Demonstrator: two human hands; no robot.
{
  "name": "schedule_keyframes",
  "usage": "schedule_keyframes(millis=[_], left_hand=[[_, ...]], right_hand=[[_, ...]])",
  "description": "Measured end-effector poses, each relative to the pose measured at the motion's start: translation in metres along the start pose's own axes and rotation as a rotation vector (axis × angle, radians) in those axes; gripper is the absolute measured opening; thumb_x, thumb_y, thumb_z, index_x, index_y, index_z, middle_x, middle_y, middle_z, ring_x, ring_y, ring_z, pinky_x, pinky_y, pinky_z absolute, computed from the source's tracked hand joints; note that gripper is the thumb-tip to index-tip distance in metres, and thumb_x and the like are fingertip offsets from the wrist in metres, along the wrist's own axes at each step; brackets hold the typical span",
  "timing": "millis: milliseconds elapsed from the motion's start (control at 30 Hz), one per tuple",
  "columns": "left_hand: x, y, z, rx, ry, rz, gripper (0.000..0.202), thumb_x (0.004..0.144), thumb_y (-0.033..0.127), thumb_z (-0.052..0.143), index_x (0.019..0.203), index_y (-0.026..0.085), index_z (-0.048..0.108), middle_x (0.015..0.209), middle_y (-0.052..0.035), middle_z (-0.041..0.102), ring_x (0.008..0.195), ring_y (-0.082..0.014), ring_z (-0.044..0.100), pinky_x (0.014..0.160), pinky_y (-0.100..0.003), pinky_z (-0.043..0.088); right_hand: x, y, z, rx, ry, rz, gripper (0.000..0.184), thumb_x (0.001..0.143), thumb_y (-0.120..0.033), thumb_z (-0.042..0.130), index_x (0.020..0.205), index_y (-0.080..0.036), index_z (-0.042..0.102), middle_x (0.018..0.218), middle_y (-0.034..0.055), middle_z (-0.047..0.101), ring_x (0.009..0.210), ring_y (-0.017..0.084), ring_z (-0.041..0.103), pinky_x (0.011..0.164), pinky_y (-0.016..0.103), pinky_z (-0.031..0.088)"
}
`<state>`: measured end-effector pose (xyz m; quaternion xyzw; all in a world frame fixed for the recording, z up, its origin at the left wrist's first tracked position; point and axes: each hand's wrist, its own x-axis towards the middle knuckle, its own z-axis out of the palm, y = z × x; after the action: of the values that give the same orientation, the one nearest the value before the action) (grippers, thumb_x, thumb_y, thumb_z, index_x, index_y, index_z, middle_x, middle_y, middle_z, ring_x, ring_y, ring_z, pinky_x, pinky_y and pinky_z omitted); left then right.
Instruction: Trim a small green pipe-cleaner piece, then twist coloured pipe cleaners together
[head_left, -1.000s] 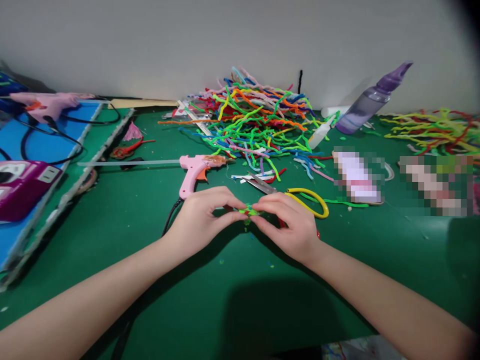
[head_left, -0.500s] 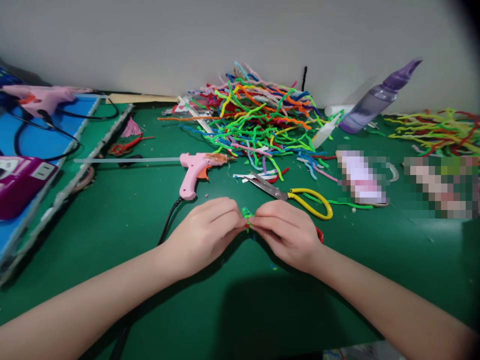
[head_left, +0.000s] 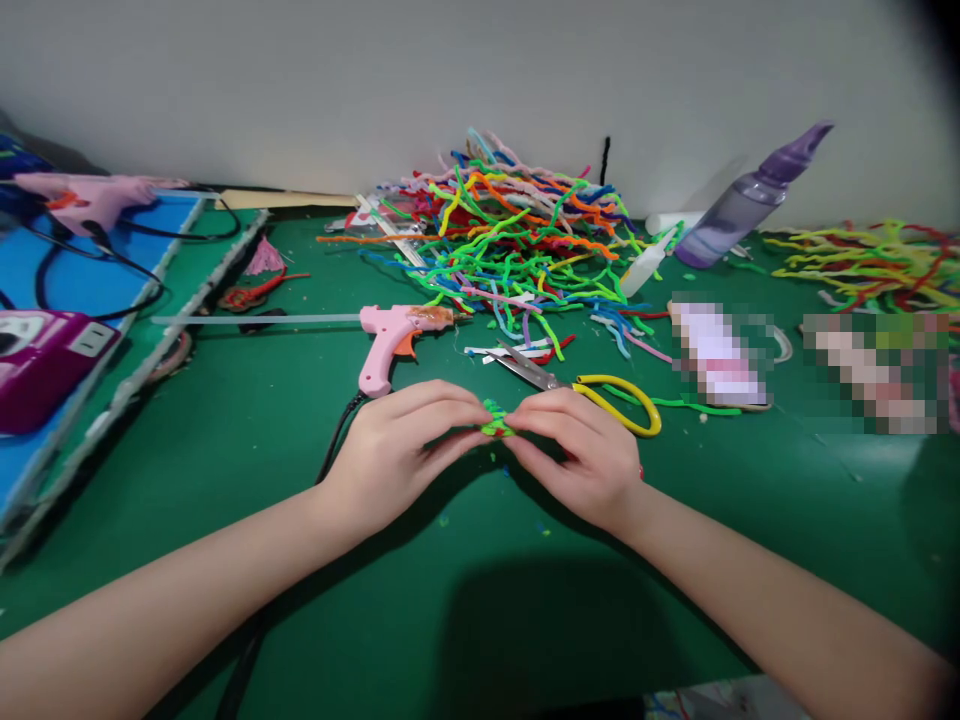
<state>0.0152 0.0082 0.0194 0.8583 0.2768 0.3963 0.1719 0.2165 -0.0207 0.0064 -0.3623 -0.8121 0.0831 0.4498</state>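
Observation:
My left hand (head_left: 401, 450) and my right hand (head_left: 581, 450) meet fingertip to fingertip over the green table (head_left: 465, 590). Between them they pinch a small bright green pipe cleaner piece (head_left: 495, 420), coiled and fuzzy. Both hands have their fingers closed on it. A bit of red shows under my right hand, mostly hidden. Just behind my hands lie scissors (head_left: 581, 385) with yellow handles and a pink glue gun (head_left: 394, 335) with its cord running toward me.
A big heap of coloured pipe cleaners (head_left: 517, 240) lies at the back centre, another pile (head_left: 874, 262) at far right. A purple bottle (head_left: 746, 200) leans on the wall. At left, a blue board (head_left: 82, 290) carries a second pink glue gun (head_left: 90, 195) and a magenta device (head_left: 45, 365).
My hands have turned the green piece slightly between the fingertips and shifted a little up the table; nothing else has moved.

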Motion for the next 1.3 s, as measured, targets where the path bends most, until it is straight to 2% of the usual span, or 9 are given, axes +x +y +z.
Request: schedule_keyframes(millis=[167,400,500,667,833,967,1133,1200,1300], left_hand=[[-0.004,-0.003,0.001,0.01,-0.028,0.042,0.006,0.077,0.012,0.064,0.083,0.014,0.063,0.079,-0.004,0.066,0.077,-0.0126,0.062,0.07,-0.024,0.051],[-0.003,-0.001,-0.003,0.181,-0.116,0.178,0.007,0.082,0.009,0.056,0.081,0.015,0.06,0.08,-0.0037,0.067,0.08,-0.0149,0.062,0.072,-0.029,0.049],[-0.003,-0.001,-0.002,0.163,-0.075,0.158,0.007,0.081,0.013,0.059,0.086,0.017,0.062,0.084,-0.0031,0.069,0.082,-0.0143,0.063,0.073,-0.028,0.05],[-0.002,-0.001,-0.001,0.129,0.039,0.073,0.017,0.077,0.019,0.067,0.093,0.017,0.064,0.088,-0.0032,0.07,0.082,-0.0123,0.064,0.076,-0.023,0.051],[-0.003,-0.004,-0.001,0.184,0.015,0.071,0.015,0.078,0.014,0.064,0.093,0.015,0.064,0.088,-0.005,0.07,0.082,-0.0139,0.064,0.076,-0.026,0.051],[-0.003,-0.004,-0.003,0.269,-0.043,0.165,0.012,0.079,0.012,0.061,0.091,0.013,0.063,0.086,-0.0064,0.069,0.08,-0.0168,0.063,0.074,-0.031,0.051],[-0.003,-0.001,-0.007,0.35,-0.147,0.32,0.016,0.082,0.009,0.055,0.097,0.01,0.061,0.092,-0.0101,0.069,0.085,-0.0199,0.063,0.077,-0.034,0.051],[-0.002,-0.001,-0.008,0.34,-0.145,0.311,0.016,0.083,0.01,0.054,0.097,0.012,0.06,0.092,-0.0085,0.069,0.084,-0.0185,0.063,0.076,-0.032,0.051],[0.003,0.005,-0.01,0.327,-0.116,0.222,0.011,0.082,0.014,0.056,0.093,0.015,0.059,0.088,-0.0055,0.068,0.08,-0.0168,0.063,0.072,-0.03,0.051]], right_hand=[[0.0,0.003,0.0,-0.005,-0.045,-0.022,0.023,0.077,-0.011,0.065,0.098,-0.017,0.064,0.093,0.0072,0.065,0.087,0.015,0.06,0.077,0.031,0.05],[-0.001,0.004,-0.002,-0.058,-0.079,-0.101,0.02,0.076,-0.01,0.066,0.095,-0.017,0.065,0.088,0.0057,0.066,0.086,0.016,0.059,0.076,0.034,0.048],[0.0,0.001,-0.004,-0.079,-0.053,-0.108,0.019,0.077,-0.008,0.065,0.093,-0.018,0.064,0.086,0.0044,0.067,0.083,0.016,0.06,0.077,0.035,0.046],[0.0,0.0,-0.006,-0.019,0.039,-0.035,0.024,0.076,-0.008,0.066,0.096,-0.02,0.065,0.087,0.0037,0.066,0.083,0.015,0.061,0.075,0.033,0.048],[0.0,0.001,-0.002,0.025,0.023,0.019,0.025,0.074,-0.009,0.068,0.096,-0.019,0.065,0.088,0.004,0.067,0.082,0.014,0.061,0.075,0.032,0.049],[-0.001,0.002,0.003,0.051,0.002,0.012,0.024,0.073,-0.011,0.069,0.096,-0.016,0.065,0.085,0.0058,0.068,0.081,0.015,0.062,0.074,0.032,0.05],[0.001,-0.001,0.001,0.049,-0.065,-0.026,0.02,0.076,-0.01,0.066,0.095,-0.014,0.065,0.083,0.0066,0.067,0.079,0.015,0.061,0.071,0.03,0.051],[0.002,-0.001,-0.001,0.058,-0.053,-0.041,0.019,0.076,-0.009,0.065,0.094,-0.015,0.065,0.082,0.0059,0.068,0.079,0.015,0.062,0.072,0.031,0.052],[0.004,-0.001,-0.002,0.047,-0.019,-0.012,0.02,0.077,-0.01,0.064,0.096,-0.016,0.065,0.083,0.0062,0.068,0.081,0.016,0.062,0.073,0.032,0.052]])
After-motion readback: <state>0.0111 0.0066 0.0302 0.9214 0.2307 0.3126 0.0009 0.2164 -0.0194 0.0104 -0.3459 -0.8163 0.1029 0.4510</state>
